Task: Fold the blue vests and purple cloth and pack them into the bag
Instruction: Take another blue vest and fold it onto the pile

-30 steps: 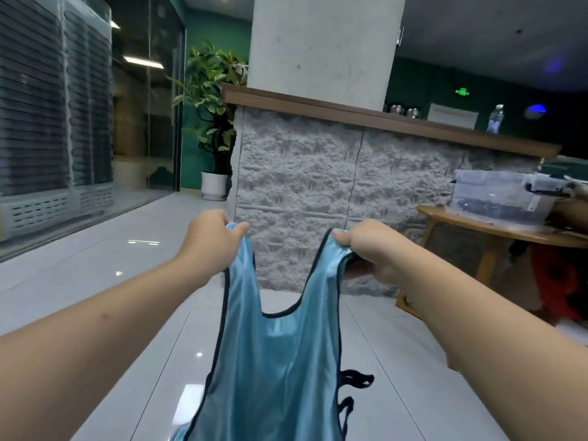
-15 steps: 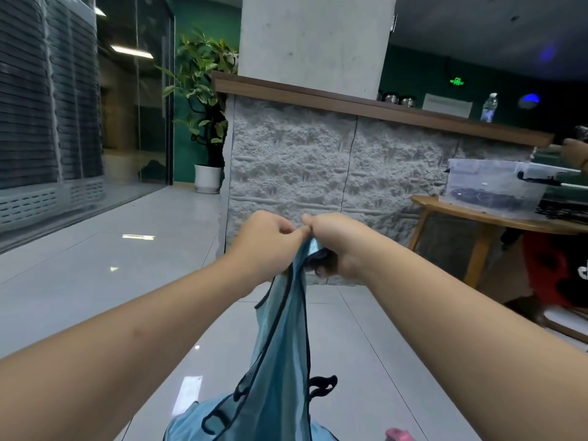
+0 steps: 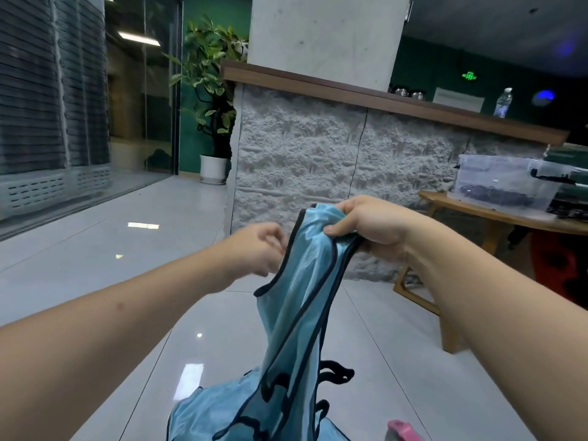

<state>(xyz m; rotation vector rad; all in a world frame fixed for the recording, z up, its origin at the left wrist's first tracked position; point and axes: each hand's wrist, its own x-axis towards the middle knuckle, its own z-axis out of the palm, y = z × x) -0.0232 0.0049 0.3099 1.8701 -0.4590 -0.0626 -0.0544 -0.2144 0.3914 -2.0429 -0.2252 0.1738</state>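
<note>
The left hand (image 3: 261, 249) is blurred, at nine o'clock of the blue vest (image 3: 302, 300), just beside its black-trimmed edge; its fingers are loosely curled, the grip holding nothing I can make out. The vest hangs mid-frame, both shoulder straps gathered at its top. The right hand (image 3: 369, 230), at two o'clock of the vest, has its grip closed round those straps. More blue fabric (image 3: 206, 409) lies at six o'clock on the tiled floor (image 3: 95, 265).
</note>
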